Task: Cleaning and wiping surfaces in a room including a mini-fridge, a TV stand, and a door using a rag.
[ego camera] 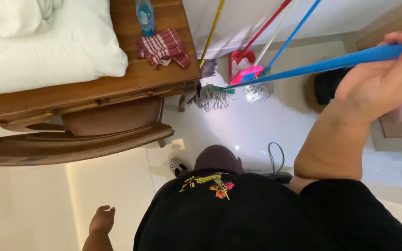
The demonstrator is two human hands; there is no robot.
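At the far left a white pillow (pixel 47 42) lay on a wooden bed frame (pixel 70 93), beside a wooden nightstand (pixel 164 74); on the nightstand stood a clear bottle of blue liquid (pixel 144 16), and just in front of it lay a crumpled red-and-white checked cloth (pixel 164 46); below, against the pale tiled floor (pixel 33 204), the person's left hand (pixel 102 221) hung low and empty, its fingers curled loosely inward and touching nothing; further right, past the nightstand's corner, several cleaning tools leaned against the white wall (pixel 257 14): a yellow-handled broom (pixel 211 30), a red dustpan (pixel 242 58) on a red handle, and a second mop with a pale head (pixel 258 91); near them a white string mop head (pixel 212 97) rested on the floor just beside the nightstand's leg, and from it a long blue mop handle (pixel 312 67) ran up and to the right; at the far right the right hand (pixel 382 79) was closed around the upper end of that handle, fingers wrapped over it; beneath it, a black shirt with a small coloured print (pixel 212 185) filled the lower frame.
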